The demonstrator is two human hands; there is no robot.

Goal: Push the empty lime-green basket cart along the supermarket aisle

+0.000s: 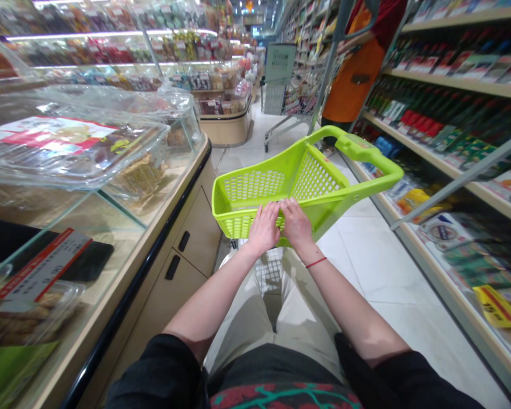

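A lime green plastic shopping basket [255,186] with a perforated mesh wall hangs in front of me, tilted, its long handle [366,152] reaching to the far right. My left hand [264,229] and my right hand [296,222] sit side by side on its near rim, fingers curled over the plastic. Nothing shows inside the basket. A thin red cord circles my right wrist.
A glass display counter [123,187] with wrapped food runs along the left. Packed goods fill the shelves [455,136] on the right. A person in an orange apron [353,74] stands ahead beside a wire shopping cart [285,108] on the tiled floor [378,267].
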